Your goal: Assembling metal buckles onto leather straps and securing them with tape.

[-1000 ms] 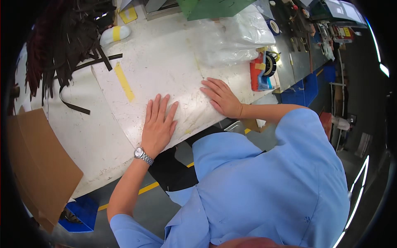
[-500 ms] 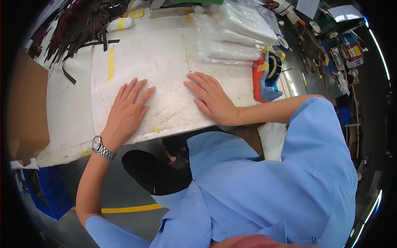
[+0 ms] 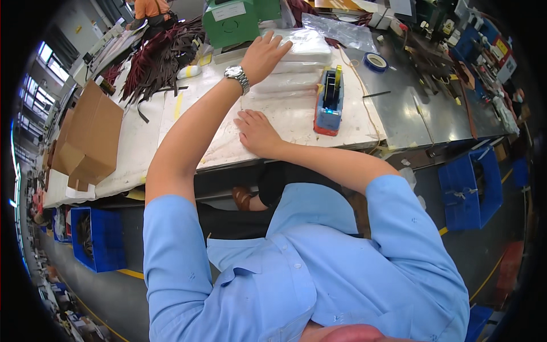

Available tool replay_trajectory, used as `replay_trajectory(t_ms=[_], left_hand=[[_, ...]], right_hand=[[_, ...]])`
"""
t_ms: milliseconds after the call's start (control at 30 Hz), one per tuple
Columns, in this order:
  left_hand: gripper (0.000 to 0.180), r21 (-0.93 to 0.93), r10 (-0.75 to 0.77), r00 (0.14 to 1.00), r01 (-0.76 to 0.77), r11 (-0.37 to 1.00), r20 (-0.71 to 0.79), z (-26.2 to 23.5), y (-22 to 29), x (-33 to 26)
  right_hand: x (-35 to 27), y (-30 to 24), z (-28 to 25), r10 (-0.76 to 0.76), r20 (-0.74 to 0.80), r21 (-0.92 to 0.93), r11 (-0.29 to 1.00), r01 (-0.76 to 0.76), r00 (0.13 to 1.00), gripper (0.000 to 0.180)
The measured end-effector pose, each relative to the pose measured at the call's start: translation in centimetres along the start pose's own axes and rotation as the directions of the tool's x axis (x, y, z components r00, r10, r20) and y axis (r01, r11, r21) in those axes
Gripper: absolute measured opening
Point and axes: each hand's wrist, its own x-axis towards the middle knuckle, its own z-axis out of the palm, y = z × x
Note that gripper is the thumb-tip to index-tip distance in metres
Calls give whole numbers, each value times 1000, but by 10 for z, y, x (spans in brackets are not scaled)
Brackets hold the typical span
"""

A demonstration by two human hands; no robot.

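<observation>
My left hand (image 3: 265, 57), with a watch on its wrist, reaches far across the table to a stack of clear plastic bags (image 3: 307, 48). Its fingers are stretched out over the left side of the stack; whether they press on the top bag I cannot tell. My right hand (image 3: 259, 134) lies flat on the white tabletop (image 3: 219, 149) near the front edge, fingers extended and nothing held. To its right stands a red and blue tape dispenser (image 3: 329, 105) carrying dark and yellow tape.
A green box (image 3: 231, 25) stands behind my left hand. Dark leather strips (image 3: 165, 54) and an opened cardboard box (image 3: 91, 137) are on the left. A blue tape roll (image 3: 375, 62) lies at right. Blue crates (image 3: 470, 188) sit on the floor; a person in orange (image 3: 151, 10) is far off.
My left hand has lifted off the tabletop and reached forward and right to the bags. My right hand stays flat on the table. The view has tilted up, showing more of the room.
</observation>
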Motion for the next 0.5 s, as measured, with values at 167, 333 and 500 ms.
replay_trajectory(t_ms=[167, 333, 500], left_hand=[[63, -2, -13, 939, 15, 1000, 344, 12, -3, 36], [45, -94, 58, 978, -40, 995, 200, 34, -26, 43], [28, -63, -28, 993, 36, 997, 117, 37, -15, 56]], right_hand=[[-6, 5, 0, 51, -13, -28, 998, -51, 999, 43], [-4, 1, 0, 81, 55, 10, 997, -82, 995, 47], [0, 20, -6, 172, 67, 387, 903, -184, 983, 44]])
